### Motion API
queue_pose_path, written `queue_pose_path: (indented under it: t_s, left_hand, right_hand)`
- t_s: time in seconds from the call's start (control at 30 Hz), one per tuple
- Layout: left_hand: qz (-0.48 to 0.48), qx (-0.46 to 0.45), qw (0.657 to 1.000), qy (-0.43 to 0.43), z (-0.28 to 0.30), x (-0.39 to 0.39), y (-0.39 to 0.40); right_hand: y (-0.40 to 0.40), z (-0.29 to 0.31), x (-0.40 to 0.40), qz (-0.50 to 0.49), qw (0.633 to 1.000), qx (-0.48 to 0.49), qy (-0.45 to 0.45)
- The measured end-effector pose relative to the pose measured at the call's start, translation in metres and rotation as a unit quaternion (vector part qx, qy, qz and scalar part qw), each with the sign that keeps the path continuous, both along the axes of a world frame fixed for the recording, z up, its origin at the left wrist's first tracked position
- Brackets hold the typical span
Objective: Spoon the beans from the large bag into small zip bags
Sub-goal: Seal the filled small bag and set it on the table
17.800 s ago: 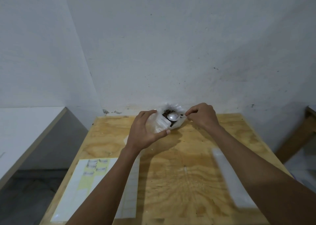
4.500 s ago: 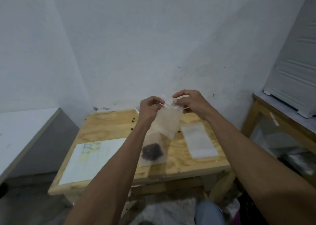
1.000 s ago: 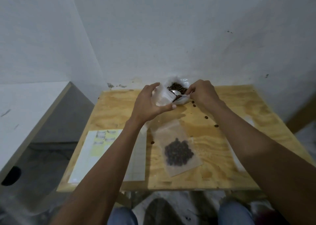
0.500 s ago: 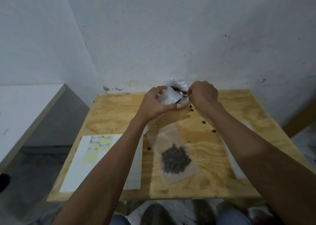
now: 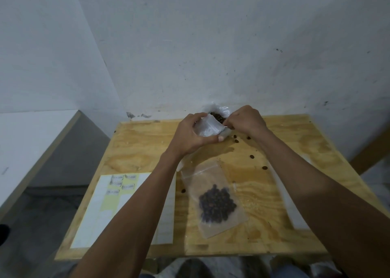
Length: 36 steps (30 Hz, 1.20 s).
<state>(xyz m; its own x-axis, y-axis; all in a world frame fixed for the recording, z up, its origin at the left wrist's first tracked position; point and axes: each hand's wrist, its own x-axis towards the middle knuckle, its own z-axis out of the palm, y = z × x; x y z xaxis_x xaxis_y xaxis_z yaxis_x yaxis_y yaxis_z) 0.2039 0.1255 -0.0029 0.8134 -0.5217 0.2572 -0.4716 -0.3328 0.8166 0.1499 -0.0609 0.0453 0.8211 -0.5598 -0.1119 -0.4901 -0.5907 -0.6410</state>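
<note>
The large bag of dark beans (image 5: 219, 114) stands open at the table's back edge by the wall. My left hand (image 5: 191, 135) grips a small clear zip bag (image 5: 207, 127) held in front of the large bag's mouth. My right hand (image 5: 245, 120) is curled at the mouth of the large bag, pinching what looks like the spoon's handle; the spoon itself is hidden. A filled small zip bag (image 5: 215, 199) with a pile of dark beans lies flat on the wooden table (image 5: 285, 146) nearer to me.
Several loose beans (image 5: 251, 156) lie scattered right of the bags. A sheet of white and yellow labels (image 5: 118, 206) lies at front left. A stack of unfilled zip bags (image 5: 295, 214) lies at right, partly under my forearm. A white counter (image 5: 31, 134) stands to the left.
My right hand has dipped deeper into the mouth of the large bag, hiding the spoon bowl. My left hand keeps holding the small bag beside it.
</note>
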Motion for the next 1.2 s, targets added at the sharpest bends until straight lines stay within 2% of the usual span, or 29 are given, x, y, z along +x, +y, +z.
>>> queue_pose_path:
  t_s: [0.17, 0.4, 0.57, 0.77, 0.97, 1.07, 1.2]
  left_hand:
    - [0.016, 0.014, 0.999, -0.031, 0.004, 0.002, 0.007]
    - [0.045, 0.104, 0.988, -0.102, 0.004, 0.006, 0.018]
    - [0.07, 0.109, 0.985, -0.111, 0.005, 0.001, 0.015]
    - [0.076, 0.09, 0.986, -0.119, 0.011, -0.003, 0.009]
    - [0.081, 0.092, 0.986, -0.109, 0.007, -0.001, 0.013]
    - [0.075, 0.087, 0.988, -0.102, 0.007, -0.001, 0.012]
    - [0.058, 0.08, 0.991, -0.094, 0.005, 0.0, 0.003]
  right_hand:
    - [-0.007, 0.007, 0.0, -0.004, 1.0, 0.01, -0.003]
    - [-0.018, 0.03, -0.006, 0.014, 1.0, 0.002, -0.022]
    - [-0.013, 0.045, -0.014, 0.038, 0.999, -0.007, -0.018]
    - [0.0, 0.041, -0.026, 0.121, 0.988, -0.075, -0.058]
    - [-0.001, 0.031, -0.024, 0.021, 0.985, -0.148, -0.089]
    - [-0.001, 0.023, -0.023, -0.007, 0.979, -0.199, -0.05]
    - [0.004, 0.006, -0.02, 0.009, 0.961, -0.276, -0.013]
